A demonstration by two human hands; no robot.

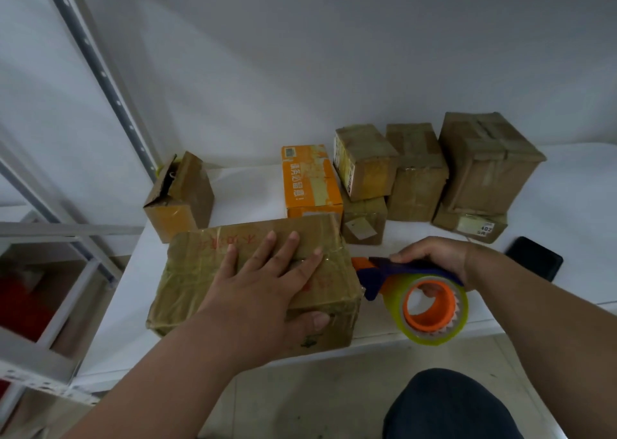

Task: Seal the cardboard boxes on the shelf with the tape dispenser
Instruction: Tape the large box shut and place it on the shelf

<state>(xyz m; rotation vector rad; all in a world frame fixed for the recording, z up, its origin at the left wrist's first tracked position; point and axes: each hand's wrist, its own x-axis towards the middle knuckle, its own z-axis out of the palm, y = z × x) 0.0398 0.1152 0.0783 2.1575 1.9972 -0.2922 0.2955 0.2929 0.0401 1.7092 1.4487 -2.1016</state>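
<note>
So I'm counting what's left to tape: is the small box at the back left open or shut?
Open. The small box has its top flaps standing apart, with a dark gap between them.

front box [207, 271]: brown cardboard, marked with faded red characters. tape dispenser [384, 271]: dark blue frame, orange tip, orange core; tape roll [434, 311] is seen as clear with a yellow-green tint. orange box [310, 184]: white characters printed along one side. rear boxes [417, 171]: plain brown. shelf [567, 178]: white. flat black object [534, 258] noted.

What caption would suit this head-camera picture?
Left hand flat on a cardboard box; right hand holds the tape dispenser beside it.
</note>
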